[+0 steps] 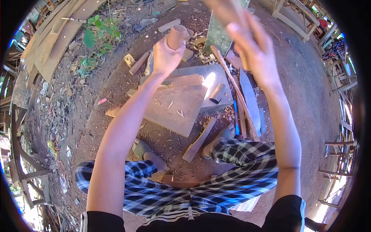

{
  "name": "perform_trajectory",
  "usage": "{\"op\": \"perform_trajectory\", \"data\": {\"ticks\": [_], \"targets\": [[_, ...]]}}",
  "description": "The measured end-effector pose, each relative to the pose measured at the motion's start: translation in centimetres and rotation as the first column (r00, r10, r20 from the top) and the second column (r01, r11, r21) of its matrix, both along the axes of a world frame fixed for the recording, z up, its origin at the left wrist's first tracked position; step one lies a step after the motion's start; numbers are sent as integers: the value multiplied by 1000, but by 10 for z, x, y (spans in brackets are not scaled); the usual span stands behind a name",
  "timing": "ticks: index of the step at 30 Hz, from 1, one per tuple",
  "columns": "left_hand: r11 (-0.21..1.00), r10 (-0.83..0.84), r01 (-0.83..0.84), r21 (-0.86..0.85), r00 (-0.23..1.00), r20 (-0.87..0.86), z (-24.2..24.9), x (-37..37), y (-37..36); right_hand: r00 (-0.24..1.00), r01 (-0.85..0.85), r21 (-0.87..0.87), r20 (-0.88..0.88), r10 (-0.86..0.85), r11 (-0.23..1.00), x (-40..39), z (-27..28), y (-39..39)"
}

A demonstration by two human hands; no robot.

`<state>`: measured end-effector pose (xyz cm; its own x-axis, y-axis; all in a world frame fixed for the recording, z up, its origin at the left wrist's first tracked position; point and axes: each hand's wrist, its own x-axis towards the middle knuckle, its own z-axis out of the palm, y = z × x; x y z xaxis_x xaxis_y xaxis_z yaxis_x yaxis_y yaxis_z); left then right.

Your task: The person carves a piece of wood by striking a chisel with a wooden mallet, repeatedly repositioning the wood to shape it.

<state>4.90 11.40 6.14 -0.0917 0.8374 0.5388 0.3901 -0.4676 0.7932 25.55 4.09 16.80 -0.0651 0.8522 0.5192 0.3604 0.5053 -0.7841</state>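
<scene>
My left hand point(167, 57) is raised ahead of me, its fingers wrapped round a stubby, round wooden piece point(177, 34) like a tool handle, flat end up. Whatever lies beyond its far side is hidden. Higher and to the right, my right hand point(253, 50) grips a brown wooden piece point(224, 11), smeared by motion and cut off at the top edge. Below both hands lies a broad wooden board point(174, 108) resting on a grey slab point(220, 75). A ridged, reddish-brown block point(185, 80) and a short dark tube point(217, 94) sit there.
Beside the slab lie a long wooden stick point(235, 91) and a flat grey strip point(250, 100). A wooden offcut point(199, 140) is between my feet. Plant leaves point(98, 31) and curved planks point(58, 33) are at upper left; a wooden frame point(295, 19) stands upper right.
</scene>
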Motion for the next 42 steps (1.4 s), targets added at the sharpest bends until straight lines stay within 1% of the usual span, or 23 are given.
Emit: {"op": "perform_trajectory", "data": {"ticks": [3,4,5,7,8,10,13,14,15,16,17,19,20,21,23,24,26,29,31,35,36,41,42], "targets": [[1000,6,-7,-16,1000,-17,1,0,1,994,93,92,-68,-87,991,-10,2,-16],[1000,1,-1,-10,1000,-25,0,0,2,983,119,84,132,-129,989,-7,-16,-8],[1000,-11,11,-4,1000,-16,-1,2,3,795,14,188,594,-125,982,4,-26,-6],[999,-46,46,-2,999,-16,0,4,5,888,20,-56,459,8,998,4,-21,-2],[999,-50,50,-1,999,-14,0,3,7,886,27,-55,463,2,998,6,-15,-4],[999,-28,27,-32,999,-17,-2,1,2,995,-15,55,100,10,998,2,-7,-8],[999,4,-6,-53,999,-49,-7,2,5,991,10,56,134,-17,998,-7,-30,-4],[999,-12,10,-45,999,-48,-6,4,5,904,-21,-148,419,82,989,-4,-30,-7],[997,-31,29,66,999,26,-9,2,8,965,-74,-63,249,87,995,-4,-46,2],[984,-54,35,177,993,102,-7,0,11,971,-49,-67,231,63,997,0,-49,10],[983,-59,39,181,992,110,-7,-7,12,975,-37,-81,216,54,996,2,-54,15],[995,58,-47,-88,990,129,-9,-22,3,985,23,-193,174,11,981,-3,-75,20],[995,76,-56,-82,963,258,-8,-22,-5,991,86,-298,125,-50,951,-7,-89,21],[995,79,-59,-86,966,248,-8,-25,-12,992,81,-304,116,-48,949,-8,-111,22],[991,7,49,-128,915,404,-4,-30,-22,895,73,-398,430,116,914,-11,-150,23],[988,21,45,-150,912,409,-1,-28,-28,899,69,-397,423,116,915,-15,-157,16],[991,-20,68,-116,928,371,-11,-33,-31,697,179,-430,690,194,885,-28,-169,-3],[981,-111,160,-109,926,361,-15,-39,-39,619,186,-364,765,179,913,-34,-164,-11],[924,-252,359,-135,835,489,-14,-46,-36,600,195,-310,788,136,931,-34,-173,-8],[864,-248,435,-254,807,536,-1,-50,-10,593,202,-271,799,102,941,-34,-174,-10],[863,-279,430,-264,843,460,5,-47,-8,608,210,-284,787,103,935,-35,-174,-12],[784,-363,529,-324,815,451,8,-40,7,663,209,-248,747,50,946,-37,-187,-15],[722,-444,578,-381,809,384,13,-36,8,655,203,-213,755,29,956,-37,-186,-17]]}}
